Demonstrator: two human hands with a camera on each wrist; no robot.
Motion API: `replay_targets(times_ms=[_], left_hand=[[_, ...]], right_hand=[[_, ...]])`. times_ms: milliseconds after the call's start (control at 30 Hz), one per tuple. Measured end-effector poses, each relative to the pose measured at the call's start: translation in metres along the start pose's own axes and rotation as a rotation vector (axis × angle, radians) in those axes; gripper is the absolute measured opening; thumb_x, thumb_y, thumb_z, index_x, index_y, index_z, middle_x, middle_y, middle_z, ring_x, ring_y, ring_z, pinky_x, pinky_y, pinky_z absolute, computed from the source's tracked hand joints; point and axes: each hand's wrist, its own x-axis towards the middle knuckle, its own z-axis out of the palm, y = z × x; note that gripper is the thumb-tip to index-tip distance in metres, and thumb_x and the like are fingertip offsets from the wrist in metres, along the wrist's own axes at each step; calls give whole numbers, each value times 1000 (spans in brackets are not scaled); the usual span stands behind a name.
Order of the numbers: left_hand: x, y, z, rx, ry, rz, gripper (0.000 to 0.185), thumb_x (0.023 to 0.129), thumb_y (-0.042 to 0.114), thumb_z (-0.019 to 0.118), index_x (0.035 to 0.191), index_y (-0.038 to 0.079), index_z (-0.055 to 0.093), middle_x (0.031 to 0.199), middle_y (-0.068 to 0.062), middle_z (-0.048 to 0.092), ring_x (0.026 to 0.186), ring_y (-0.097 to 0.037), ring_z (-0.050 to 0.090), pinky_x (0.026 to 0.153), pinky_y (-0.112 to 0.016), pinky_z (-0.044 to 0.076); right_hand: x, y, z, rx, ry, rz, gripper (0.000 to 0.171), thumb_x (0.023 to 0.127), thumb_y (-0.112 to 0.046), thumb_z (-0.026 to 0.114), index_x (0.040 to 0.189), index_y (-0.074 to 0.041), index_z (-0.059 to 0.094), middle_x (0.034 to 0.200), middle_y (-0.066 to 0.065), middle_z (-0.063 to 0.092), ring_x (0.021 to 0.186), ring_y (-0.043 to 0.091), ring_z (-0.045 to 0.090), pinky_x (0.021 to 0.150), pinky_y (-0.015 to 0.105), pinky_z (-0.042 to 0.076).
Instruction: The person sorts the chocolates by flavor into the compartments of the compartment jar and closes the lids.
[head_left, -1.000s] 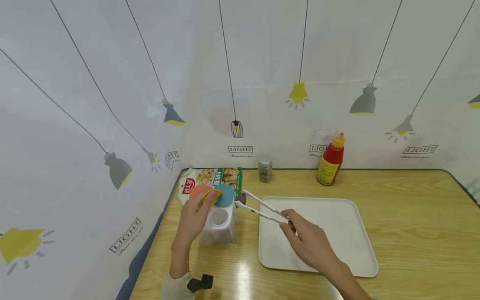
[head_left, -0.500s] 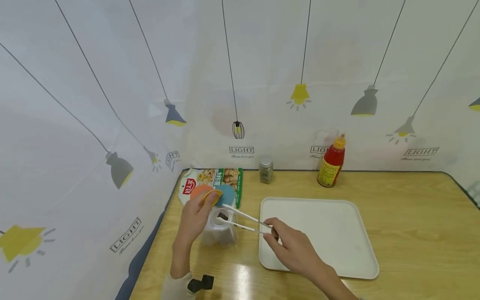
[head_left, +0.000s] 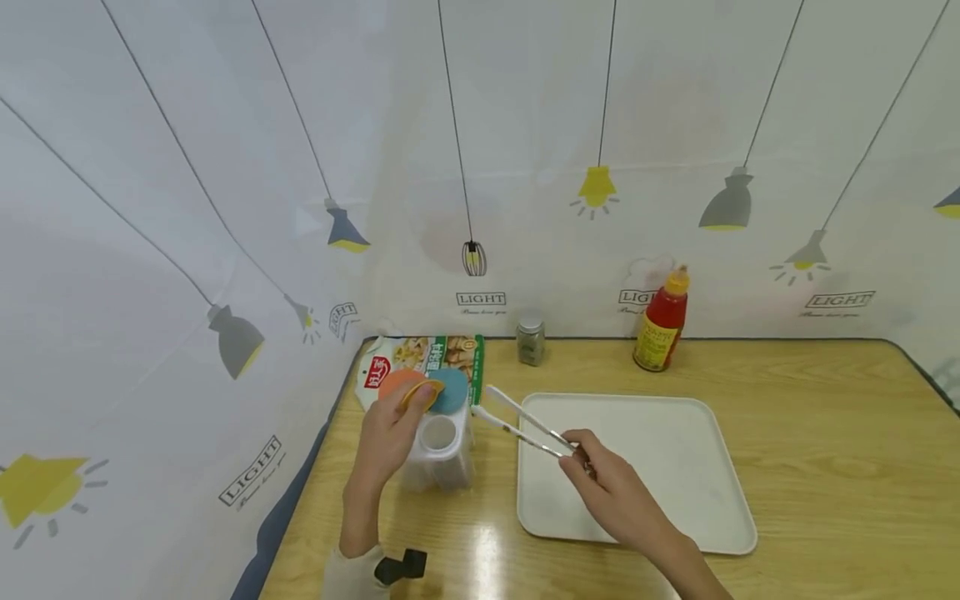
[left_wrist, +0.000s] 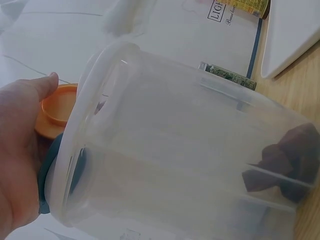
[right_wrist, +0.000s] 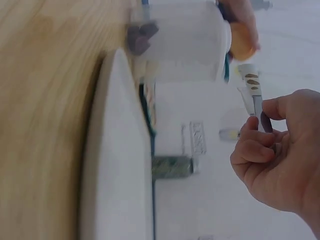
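Observation:
My left hand point(head_left: 386, 433) holds up an orange-yellow flip lid point(head_left: 422, 393), thumb against its edge. Below that lid is the round opening of a clear plastic storage container point(head_left: 442, 471) standing on the table. Two more round lids, one orange-red and one blue point(head_left: 450, 390), cover its top toward the back. Through its wall in the left wrist view, several dark reddish-brown chunks point(left_wrist: 280, 165) lie at the bottom. To the container's right, my right hand point(head_left: 618, 492) grips a pair of white-tipped tongs point(head_left: 517, 432). Their tips are apart with nothing between them.
A white tray point(head_left: 675, 417) lies under and beyond my right hand. Behind stand a small glass spice jar point(head_left: 531, 343) and a red sauce bottle point(head_left: 662, 321). A printed food packet point(head_left: 465, 350) lies behind the container, near the cloth-covered wall.
The tongs carried a dark chunk left to the container's opening, then came back right without it, tips apart. My left hand stays on the lid.

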Motion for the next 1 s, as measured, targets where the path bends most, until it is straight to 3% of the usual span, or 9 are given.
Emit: replay_targets(times_ms=[167, 300, 367, 433, 500, 600, 733, 900, 1000], left_hand=[[-1, 0, 3, 8, -17, -4, 33, 103, 44, 52, 114, 20, 73, 56, 6, 32, 49, -5, 25, 50, -24, 27], [-2, 1, 3, 20, -9, 3, 31, 103, 41, 53, 118, 22, 73, 54, 6, 31, 48, -5, 24, 49, -23, 26], [-3, 1, 3, 25, -4, 7, 30, 103, 40, 53, 117, 22, 73, 53, 5, 29, 47, -6, 23, 48, -24, 25], [-3, 2, 4, 32, 1, 21, 29, 103, 40, 54, 117, 24, 73, 58, 6, 49, 50, -5, 34, 53, -23, 34], [-3, 1, 4, 31, 5, 43, 27, 101, 41, 56, 116, 26, 74, 77, 6, 68, 60, -5, 52, 63, -26, 47], [-4, 2, 5, 25, 4, 93, 23, 99, 39, 61, 114, 28, 74, 117, 8, 73, 98, -10, 69, 84, -36, 57], [-4, 3, 4, 18, -31, 149, 21, 96, 37, 67, 113, 28, 75, 124, 10, 71, 125, -16, 62, 93, -38, 58], [-6, 2, 0, 8, -102, 174, 26, 90, 36, 75, 114, 26, 75, 133, 8, 66, 137, -21, 52, 107, -45, 49], [-7, -1, -2, 13, -133, 179, 30, 86, 36, 79, 114, 27, 75, 138, 8, 62, 140, -22, 48, 112, -51, 42]], right_hand=[[-12, 35, -19, 57, 81, 83, 27, 107, -30, 48, 127, -13, 53, 88, 5, 58, 69, 6, 46, 57, 23, 41], [-24, 61, -40, -35, 163, 117, 30, 108, -29, 44, 129, -9, 52, 86, 7, 58, 68, 7, 46, 56, 24, 40], [-32, 74, -53, -111, 191, 132, 33, 108, -29, 43, 131, -6, 51, 91, 15, 63, 74, 13, 57, 59, 27, 47], [-42, 88, -70, -181, 213, 156, 38, 109, -29, 40, 134, -1, 49, 104, 27, 67, 88, 29, 67, 69, 38, 55], [-52, 103, -91, -247, 214, 199, 44, 109, -30, 36, 136, 4, 46, 119, 38, 62, 105, 47, 65, 80, 53, 56], [-68, 125, -124, -305, 175, 298, 55, 110, -34, 27, 141, 11, 36, 123, 43, 57, 97, 53, 64, 71, 56, 54], [-89, 155, -159, -352, 91, 432, 65, 110, -38, 20, 140, 19, 28, 118, 44, 55, 87, 49, 63, 63, 47, 52], [-110, 184, -178, -339, 33, 538, 71, 109, -41, 17, 138, 24, 25, 127, 50, 45, 109, 65, 51, 70, 53, 54], [-114, 194, -182, -311, 28, 573, 73, 108, -45, 17, 137, 22, 25, 117, 45, 54, 92, 53, 61, 67, 44, 53]])
